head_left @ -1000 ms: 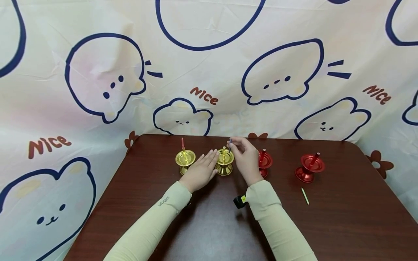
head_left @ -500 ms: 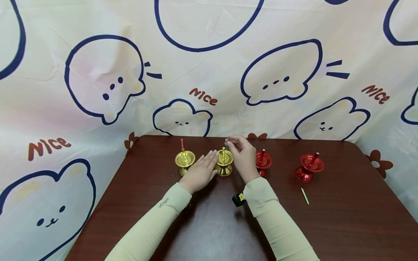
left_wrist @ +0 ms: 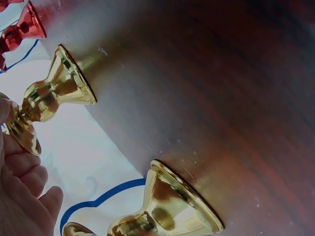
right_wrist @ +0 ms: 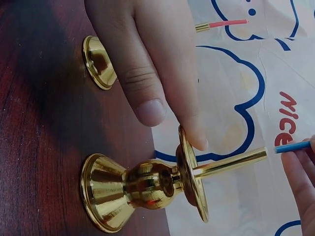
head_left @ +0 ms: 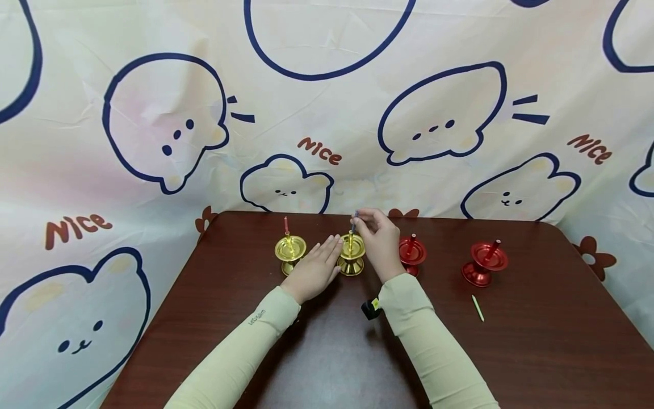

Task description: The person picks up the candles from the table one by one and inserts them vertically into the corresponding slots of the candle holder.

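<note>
Right hand (head_left: 382, 241): pinches the blue candle (right_wrist: 293, 147) between thumb and fingertips, near the table's (head_left: 327, 363) far edge.
Blue candle: roughly upright, its lower end just above the tube (right_wrist: 234, 163) of the inner gold holder (right_wrist: 150, 184), a thin gap between them.
Left hand (head_left: 315, 267): stretched out, fingers straight and close together, between the two gold holders; the index finger touches the inner one's dish (right_wrist: 198, 194).
Inner gold holder: upright near the far edge, between the hands.
Outer gold holder (head_left: 290, 250): nearer the far left corner, red candle (head_left: 286, 225) upright in it.
Inner red holder (head_left: 413, 251): beside the right hand, which partly hides it.
Outer red holder (head_left: 489, 258): towards the far right corner.
Green candle (head_left: 477, 308): lies on the table, on the near-edge side of the outer red holder.
Backdrop (head_left: 317, 113): pale printed cloth beyond the far edge.
</note>
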